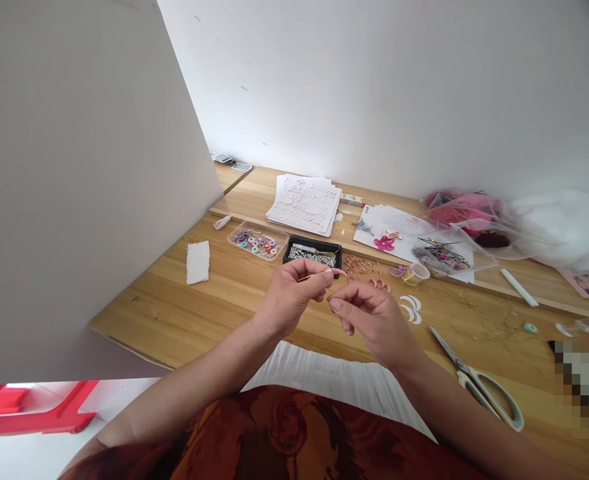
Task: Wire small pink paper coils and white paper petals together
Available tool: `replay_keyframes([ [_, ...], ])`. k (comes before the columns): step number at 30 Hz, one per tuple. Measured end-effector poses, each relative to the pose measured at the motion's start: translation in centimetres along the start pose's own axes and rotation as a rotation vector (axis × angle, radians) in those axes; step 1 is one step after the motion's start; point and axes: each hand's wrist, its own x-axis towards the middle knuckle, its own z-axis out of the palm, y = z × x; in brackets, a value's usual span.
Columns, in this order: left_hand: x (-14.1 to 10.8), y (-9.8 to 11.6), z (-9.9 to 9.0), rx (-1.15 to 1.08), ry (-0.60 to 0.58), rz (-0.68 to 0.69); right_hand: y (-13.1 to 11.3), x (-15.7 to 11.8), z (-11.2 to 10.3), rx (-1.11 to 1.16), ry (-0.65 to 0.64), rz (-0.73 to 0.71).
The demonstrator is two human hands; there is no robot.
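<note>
Over the wooden table my left hand is closed in a pinch on a small pink curved piece, whose tip sticks out past the thumb. Just to the right and slightly lower, my right hand also pinches, fingers curled; whatever lies between its fingertips is too small to make out. Behind the hands lie pink curled pieces and a black tray with beads and a white tube. White paper crescents rest right of my right hand.
Scissors lie at the right front. A clear box of beads, a white paper piece and a glue tube are at the left. Stacked cut paper sheets stand behind. Thin wires spread rightward; a grey panel bounds the left.
</note>
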Motion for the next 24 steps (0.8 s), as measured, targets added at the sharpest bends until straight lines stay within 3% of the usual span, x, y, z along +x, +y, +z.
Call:
replay_keyframes([
  [6, -0.3, -0.1, 0.2, 0.061, -0.009, 0.030, -2.2, -1.3, 0.1, -0.498, 0.078, -0.332],
  [12, -0.6, 0.3, 0.1, 0.148, -0.042, 0.026, -4.0, -1.0, -0.5, -0.672, 0.140, -0.551],
  [19, -0.7, 0.4, 0.2, 0.173, -0.078, -0.037, -5.6, 0.1, -1.9, -0.747, 0.186, -0.586],
  [24, -0.2, 0.1, 0.0, 0.107, -0.062, -0.056, -5.2, -0.2, -2.1, -0.739, 0.114, -0.546],
])
